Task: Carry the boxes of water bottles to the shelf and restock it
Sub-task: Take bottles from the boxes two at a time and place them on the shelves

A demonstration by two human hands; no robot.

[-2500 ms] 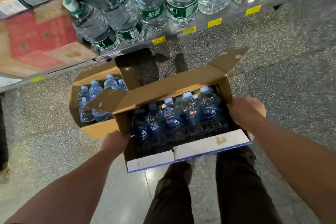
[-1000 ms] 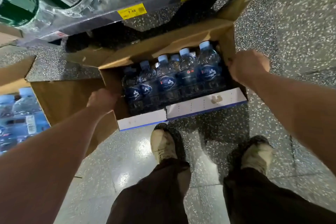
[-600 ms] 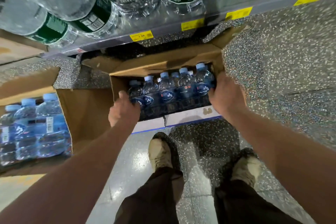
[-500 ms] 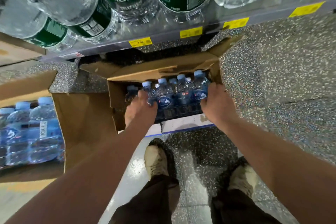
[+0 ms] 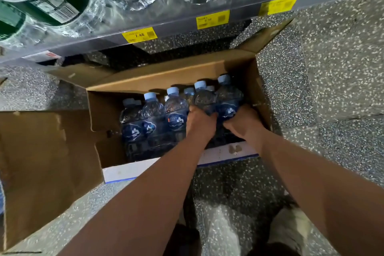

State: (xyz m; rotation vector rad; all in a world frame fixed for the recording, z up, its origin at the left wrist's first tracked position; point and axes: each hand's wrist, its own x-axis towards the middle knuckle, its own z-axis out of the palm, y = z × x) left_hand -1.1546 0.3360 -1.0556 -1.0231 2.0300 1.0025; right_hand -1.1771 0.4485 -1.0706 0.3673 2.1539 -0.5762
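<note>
An open cardboard box (image 5: 108,110) sits on the speckled floor under the shelf (image 5: 187,25). Inside stand several small water bottles (image 5: 153,118) with light blue caps and dark blue labels. Both my hands reach into the box's right end. My left hand (image 5: 199,122) grips a bottle second from the right, and my right hand (image 5: 242,122) grips the rightmost bottle (image 5: 227,97). The fingers of both hands are hidden behind the bottles.
Large green-labelled water bottles (image 5: 58,0) fill the shelf above, with yellow price tags (image 5: 139,34) on its edge. A second cardboard box (image 5: 45,162) stands at the left. My shoes (image 5: 291,226) are on the floor just before the box.
The box has come down from being carried onto the floor. My hands let go of its ends, moved inside and closed on bottles at its right end.
</note>
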